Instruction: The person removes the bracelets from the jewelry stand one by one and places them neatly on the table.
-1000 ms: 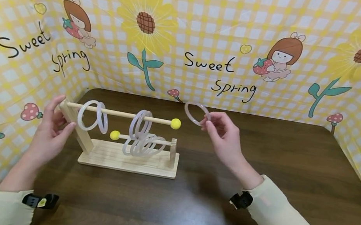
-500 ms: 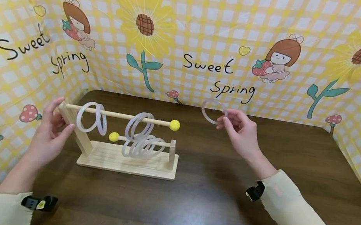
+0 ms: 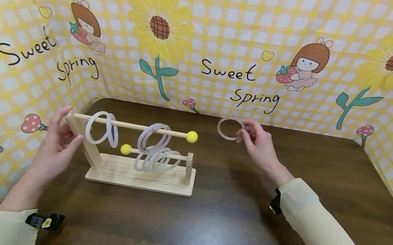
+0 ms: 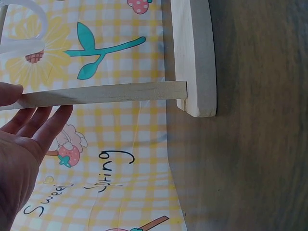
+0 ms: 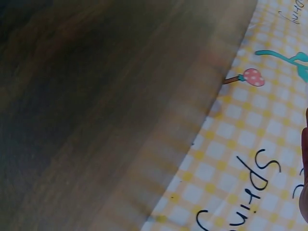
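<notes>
1. Head view: the right hand (image 3: pixel 256 142) pinches a pale ring (image 3: pixel 229 128) between thumb and fingertips. It holds the ring upright above the far part of the dark wooden table (image 3: pixel 281 221), to the right of the wooden rack (image 3: pixel 139 175) and apart from it.
2. Head view: the left hand (image 3: pixel 55 147) is at the rack's left post (image 3: pixel 82 138). Its fingers are loosely spread, the thumb on the near side and the fingertips at the top of the post. It steadies the post and does not clench it.
3. Head view: the rack has two rods. The upper rod (image 3: pixel 130 125) ends in a yellow ball (image 3: pixel 191 137) at the right and carries two rings near the left post and more near the middle. The lower rod (image 3: pixel 154 154) ends in a yellow ball (image 3: pixel 125 149) at the left and carries a bunch of overlapping rings (image 3: pixel 157 159).
4. Head view: a yellow checked cloth (image 3: pixel 210 34) with sunflowers and the words "Sweet Spring" stands behind and beside the table.
5. Left wrist view: the left hand (image 4: pixel 21 159) lies open at the lower left, its straight fingertips against the wooden post (image 4: pixel 106 95), which joins the rack's base (image 4: pixel 195 57) on the table.
6. Right wrist view: only the table (image 5: pixel 86 106), the cloth (image 5: pixel 240 159) and a sliver of a finger at the right edge show. The ring and the grip are out of sight here.
</notes>
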### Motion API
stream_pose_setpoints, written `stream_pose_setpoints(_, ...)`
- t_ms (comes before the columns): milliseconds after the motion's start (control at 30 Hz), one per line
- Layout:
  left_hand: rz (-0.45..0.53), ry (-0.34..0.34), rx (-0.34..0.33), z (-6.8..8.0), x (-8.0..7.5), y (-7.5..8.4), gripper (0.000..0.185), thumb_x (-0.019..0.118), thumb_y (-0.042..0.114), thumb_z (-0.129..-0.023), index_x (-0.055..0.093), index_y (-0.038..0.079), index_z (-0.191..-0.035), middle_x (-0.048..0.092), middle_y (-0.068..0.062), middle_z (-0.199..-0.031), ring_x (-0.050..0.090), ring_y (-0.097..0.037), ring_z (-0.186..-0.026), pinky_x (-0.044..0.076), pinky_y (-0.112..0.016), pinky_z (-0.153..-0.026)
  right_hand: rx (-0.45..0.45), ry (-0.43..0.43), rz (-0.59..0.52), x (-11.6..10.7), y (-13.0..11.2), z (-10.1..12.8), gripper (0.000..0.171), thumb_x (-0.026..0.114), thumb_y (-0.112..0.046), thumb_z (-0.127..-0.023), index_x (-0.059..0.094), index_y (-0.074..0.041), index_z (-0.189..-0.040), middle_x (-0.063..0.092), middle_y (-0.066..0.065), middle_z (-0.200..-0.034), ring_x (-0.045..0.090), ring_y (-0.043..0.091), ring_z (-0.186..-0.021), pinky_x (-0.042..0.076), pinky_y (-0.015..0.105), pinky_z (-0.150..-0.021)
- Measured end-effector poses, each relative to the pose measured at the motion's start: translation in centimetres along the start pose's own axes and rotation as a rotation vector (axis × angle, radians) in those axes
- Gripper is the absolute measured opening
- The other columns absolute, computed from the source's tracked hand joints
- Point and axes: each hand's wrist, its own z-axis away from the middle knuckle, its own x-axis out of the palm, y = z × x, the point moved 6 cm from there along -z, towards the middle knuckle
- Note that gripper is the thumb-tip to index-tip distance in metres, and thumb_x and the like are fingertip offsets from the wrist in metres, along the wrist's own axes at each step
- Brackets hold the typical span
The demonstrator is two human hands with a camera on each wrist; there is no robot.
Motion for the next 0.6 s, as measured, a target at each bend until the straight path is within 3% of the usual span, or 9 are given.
stream_pose_setpoints(400, -0.06, 0.007, -0.033, -0.1, 0.1, 0.0, 0.069, 0.045, -0.018, -0.092, 0.017, 0.009, -0.15, 0.053, 0.012, -0.122, 0.055, -0.002, -0.104, 0.047, -0.011, -0.078, 0.217, -0.112, -0.006, 1.1, 4.2, 0.5, 0.02, 0.051, 0.002, -0.099, 0.051, 0.005, -0.118, 0.065, 0.021, -0.087, 0.065, 0.033, -0.07, 0.05, 0.029, -0.059)
stream_pose_setpoints(600, -0.07, 0.005, -0.04, 0.0, 0.0, -0.2, 0.07, 0.046, -0.017, -0.093, 0.017, 0.009, -0.151, 0.052, 0.012, -0.122, 0.055, -0.002, -0.103, 0.048, -0.012, -0.077, 0.274, -0.198, 0.004, 2.1, 5.5, 0.7, 0.021, 0.05, 0.005, -0.097, 0.048, 0.004, -0.118, 0.064, 0.024, -0.085, 0.065, 0.034, -0.068, 0.054, 0.038, -0.064)
